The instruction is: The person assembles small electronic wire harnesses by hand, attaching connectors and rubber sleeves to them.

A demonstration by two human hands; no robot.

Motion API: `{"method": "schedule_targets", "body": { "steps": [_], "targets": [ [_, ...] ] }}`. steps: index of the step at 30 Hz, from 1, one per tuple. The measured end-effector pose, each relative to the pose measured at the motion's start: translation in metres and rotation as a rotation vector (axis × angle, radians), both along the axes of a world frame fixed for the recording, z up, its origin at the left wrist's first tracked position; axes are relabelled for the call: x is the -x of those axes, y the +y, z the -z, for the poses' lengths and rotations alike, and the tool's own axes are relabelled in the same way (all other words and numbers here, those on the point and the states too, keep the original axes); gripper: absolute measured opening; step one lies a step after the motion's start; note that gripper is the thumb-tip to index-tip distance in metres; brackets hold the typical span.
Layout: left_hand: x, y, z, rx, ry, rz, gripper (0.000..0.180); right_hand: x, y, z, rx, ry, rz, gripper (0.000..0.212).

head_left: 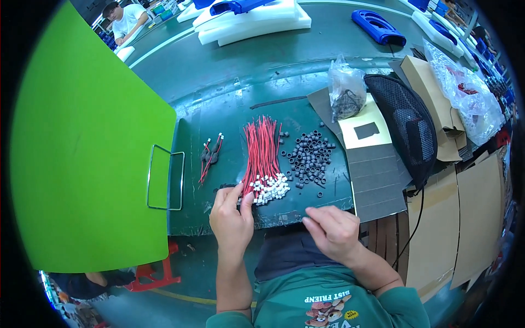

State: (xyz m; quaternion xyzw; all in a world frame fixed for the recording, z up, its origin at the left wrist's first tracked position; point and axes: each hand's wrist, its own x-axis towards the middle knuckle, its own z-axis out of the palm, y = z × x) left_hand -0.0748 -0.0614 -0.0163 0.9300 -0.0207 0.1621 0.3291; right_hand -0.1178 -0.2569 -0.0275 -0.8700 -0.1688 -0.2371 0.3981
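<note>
A bundle of red and black wires (262, 147) with white plug connectors (270, 188) at its near end lies on the green table. My left hand (232, 216) is at the lower left corner of this bundle. Its thumb and forefinger are apart, with wire ends showing between them. Beyond the table's front edge, right of the connectors, my right hand (333, 229) is closed, thumb against bent fingers; anything inside is hidden. Small black rings (311, 156) are heaped right of the wires. A few wires with black lumps (209, 156) lie apart on the left.
A green panel (98, 142) with a metal handle (165, 177) stands at left. At right are dark cardboard (377, 177), a plastic bag (347, 90), a black mesh cover (404, 117) and cartons (432, 235). Blue plastic shells (378, 27) and white foam (254, 24) lie behind; another person (128, 22) sits far left.
</note>
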Motion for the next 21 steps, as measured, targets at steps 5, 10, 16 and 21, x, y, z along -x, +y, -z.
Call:
{"method": "schedule_targets", "body": {
  "steps": [5, 10, 16, 21],
  "targets": [
    [0.003, 0.022, -0.001, 0.215, -0.031, -0.133, 0.020, -0.002, -0.004, -0.004, -0.023, 0.096, 0.013, 0.017],
    [0.002, 0.036, 0.009, -0.027, -0.052, -0.014, 0.018, -0.003, -0.002, 0.001, -0.047, 0.137, -0.062, 0.018],
    [0.005, 0.030, 0.003, 0.177, 0.044, 0.025, 0.010, -0.003, 0.006, 0.004, -0.074, 0.158, -0.095, 0.017],
    [0.011, 0.036, 0.010, 0.082, -0.036, 0.057, 0.009, -0.002, 0.011, 0.004, -0.083, 0.181, -0.115, 0.016]
  ]
}}
